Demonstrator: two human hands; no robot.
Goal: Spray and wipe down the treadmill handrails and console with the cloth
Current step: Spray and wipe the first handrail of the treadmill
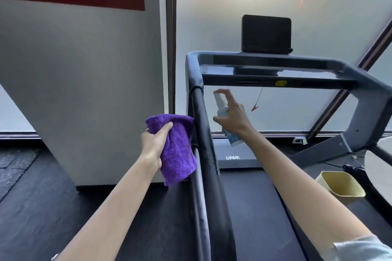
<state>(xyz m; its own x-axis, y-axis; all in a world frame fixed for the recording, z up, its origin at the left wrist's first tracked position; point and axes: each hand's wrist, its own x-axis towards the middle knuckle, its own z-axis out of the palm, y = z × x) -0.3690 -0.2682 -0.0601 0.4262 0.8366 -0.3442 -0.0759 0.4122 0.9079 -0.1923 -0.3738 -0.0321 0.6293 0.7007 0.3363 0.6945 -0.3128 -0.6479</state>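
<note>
My left hand grips a bunched purple cloth, held just left of the treadmill's black left handrail and touching its outer side. My right hand holds a small white spray bottle with a blue label, just right of the same rail, nozzle turned toward it and the index finger raised over the pump top. The glossy dark console spans the frame above, with a yellow spot on its front edge. A black tablet-like block stands on top of the console.
A white pillar stands close on the left of the treadmill. The belt runs below my arms. A red safety clip hangs from the console on a cord. A pale yellow bin sits on the floor at the right, beside the right upright.
</note>
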